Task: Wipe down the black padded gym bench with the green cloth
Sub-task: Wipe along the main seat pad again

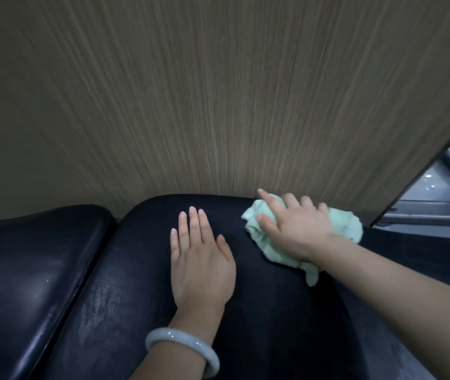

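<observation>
Bench pad [141, 283]: black, glossy, streaked, perhaps damp; butts against wood-grain wall [191, 91].
Green cloth [349, 223]: bunched at pad's far right edge.
Right hand [297, 226]: presses cloth, fingers spread, loosely curled.
Left hand [200, 259]: flat on pad, fingers straight, together; pale bangle [182, 349] on wrist.

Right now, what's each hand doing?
Left hand: open, flat on the black bench pad, holding nothing.
Right hand: pressing the green cloth onto the pad, fingers partly curled over it.
</observation>
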